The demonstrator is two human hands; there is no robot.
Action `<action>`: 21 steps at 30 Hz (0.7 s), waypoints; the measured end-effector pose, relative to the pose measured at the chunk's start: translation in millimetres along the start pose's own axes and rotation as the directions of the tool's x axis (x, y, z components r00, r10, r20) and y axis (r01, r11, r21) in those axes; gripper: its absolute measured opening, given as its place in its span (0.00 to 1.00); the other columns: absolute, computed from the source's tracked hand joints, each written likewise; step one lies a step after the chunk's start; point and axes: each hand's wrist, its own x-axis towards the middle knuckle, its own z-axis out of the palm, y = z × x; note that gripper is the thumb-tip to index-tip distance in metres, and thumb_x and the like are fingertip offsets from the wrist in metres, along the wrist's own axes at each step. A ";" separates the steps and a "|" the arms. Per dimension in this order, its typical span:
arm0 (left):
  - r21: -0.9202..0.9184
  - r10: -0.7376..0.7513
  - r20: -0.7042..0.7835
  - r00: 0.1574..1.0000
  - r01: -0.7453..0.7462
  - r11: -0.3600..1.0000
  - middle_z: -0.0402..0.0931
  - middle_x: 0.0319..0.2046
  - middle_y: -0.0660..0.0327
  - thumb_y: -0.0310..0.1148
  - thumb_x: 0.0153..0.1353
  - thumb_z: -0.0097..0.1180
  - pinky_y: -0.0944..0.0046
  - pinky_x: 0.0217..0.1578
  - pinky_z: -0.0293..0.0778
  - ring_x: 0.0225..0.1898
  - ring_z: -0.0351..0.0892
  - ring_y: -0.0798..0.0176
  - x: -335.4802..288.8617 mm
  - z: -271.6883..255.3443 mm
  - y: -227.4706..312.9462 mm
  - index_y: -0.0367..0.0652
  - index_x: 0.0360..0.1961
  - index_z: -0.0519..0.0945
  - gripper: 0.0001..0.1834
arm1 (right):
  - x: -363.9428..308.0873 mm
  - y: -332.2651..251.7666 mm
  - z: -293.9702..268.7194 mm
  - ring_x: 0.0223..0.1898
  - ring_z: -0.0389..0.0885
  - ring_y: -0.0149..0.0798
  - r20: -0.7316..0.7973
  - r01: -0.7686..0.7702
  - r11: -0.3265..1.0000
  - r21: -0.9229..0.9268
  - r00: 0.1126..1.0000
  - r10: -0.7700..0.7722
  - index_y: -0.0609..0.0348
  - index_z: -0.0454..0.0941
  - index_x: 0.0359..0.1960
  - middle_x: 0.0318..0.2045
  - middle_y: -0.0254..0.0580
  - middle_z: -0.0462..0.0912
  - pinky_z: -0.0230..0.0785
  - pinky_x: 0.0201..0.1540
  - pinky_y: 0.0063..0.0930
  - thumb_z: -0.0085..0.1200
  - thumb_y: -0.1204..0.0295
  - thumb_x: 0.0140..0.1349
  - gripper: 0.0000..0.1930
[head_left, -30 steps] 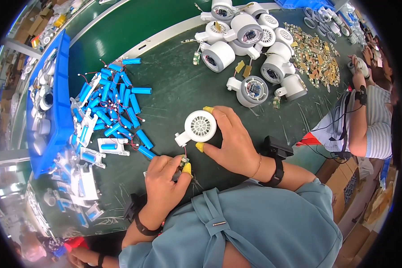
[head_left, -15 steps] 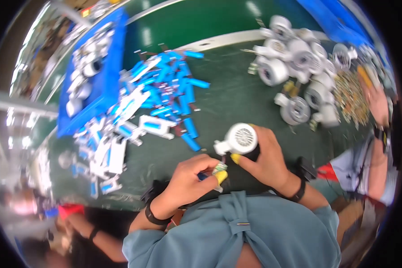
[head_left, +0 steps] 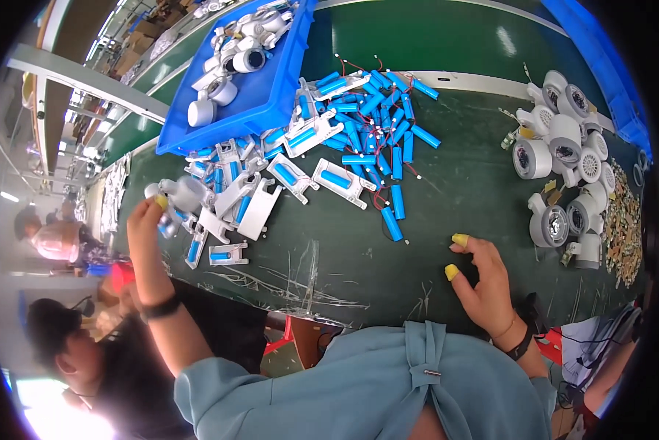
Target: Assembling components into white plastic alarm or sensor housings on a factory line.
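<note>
My left hand (head_left: 146,221) reaches out to the far left, its fingers closed at the edge of a white round fan head (head_left: 188,193), which is smeared by motion. White battery holders (head_left: 258,207) with blue cells lie just beside it. My right hand (head_left: 485,284) hovers over the green table's near right part with nothing in it, thumb and fingers apart. Yellow covers sit on fingertips of both hands. Between the hands and further off lies a heap of blue cylindrical batteries (head_left: 397,163) with thin red and dark wires.
A blue bin (head_left: 285,92) with white fan heads stands at the back left. More white fan heads (head_left: 564,137) are piled at the right, beside a heap of small circuit boards (head_left: 623,227). A person in dark clothes (head_left: 117,367) sits at the left; another's arm (head_left: 609,378) shows at the right edge.
My left hand has swung from the front of my body to the far left. My right hand has let go of the white fan head and opened. The view has turned left.
</note>
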 end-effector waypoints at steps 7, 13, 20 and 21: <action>0.114 -0.047 -0.257 0.965 0.079 0.990 0.82 0.34 0.60 0.39 0.58 0.59 0.62 0.38 0.71 0.35 0.76 0.64 74.1 -20.5 -58.3 0.34 0.42 0.84 0.18 | 1.9 4.1 1.0 0.47 0.77 0.43 0.000 0.021 1.000 0.023 1.000 -0.021 0.60 0.72 0.55 0.46 0.42 0.81 0.68 0.44 0.31 0.57 0.81 0.54 0.23; 0.036 0.264 0.089 0.960 -0.268 0.963 0.81 0.38 0.55 0.30 0.60 0.59 0.67 0.42 0.73 0.38 0.79 0.66 10.7 81.6 -21.2 0.33 0.50 0.78 0.18 | 3.7 6.1 1.1 0.45 0.77 0.43 -0.021 0.008 1.000 0.006 1.000 -0.008 0.60 0.72 0.54 0.43 0.40 0.82 0.68 0.41 0.31 0.56 0.81 0.54 0.23; 0.597 0.651 0.265 0.711 -0.651 0.469 0.75 0.50 0.46 0.23 0.51 0.58 0.50 0.46 0.75 0.47 0.77 0.40 -66.5 146.6 28.6 0.35 0.52 0.74 0.24 | 3.1 4.0 -0.2 0.44 0.77 0.45 -0.021 0.008 1.000 0.024 1.000 -0.008 0.60 0.73 0.52 0.42 0.41 0.82 0.69 0.42 0.31 0.56 0.82 0.53 0.22; 0.592 0.657 0.270 0.704 -0.659 0.464 0.75 0.50 0.46 0.23 0.51 0.58 0.50 0.46 0.75 0.47 0.77 0.40 -66.8 145.5 29.9 0.35 0.52 0.74 0.24 | 2.7 3.0 -0.6 0.44 0.77 0.46 -0.020 0.012 1.000 0.028 1.000 -0.012 0.61 0.73 0.52 0.42 0.41 0.81 0.69 0.44 0.32 0.56 0.82 0.53 0.22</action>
